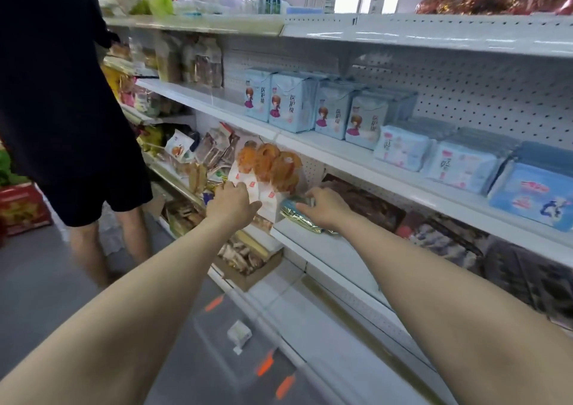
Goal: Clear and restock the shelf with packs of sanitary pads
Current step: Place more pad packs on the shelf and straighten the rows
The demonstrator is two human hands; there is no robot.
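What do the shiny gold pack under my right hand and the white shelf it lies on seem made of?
The shiny gold pack looks like metallised foil film, judging by its bright crinkled glints. The white shelf is probably painted sheet metal: smooth, glossy, thin-edged, with a perforated back panel.

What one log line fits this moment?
left hand: holds white snack bags | right hand: holds gold foil pack | pad packs: on upper shelf

— What are you wearing on your arms?
— Only bare skin shows: my left forearm (pixel 130 293) and right forearm (pixel 434 280), from the edge of view to the wrists.
— And the hands?
— My left hand (pixel 231 201) and right hand (pixel 325 208) are bare too, fingers and all.
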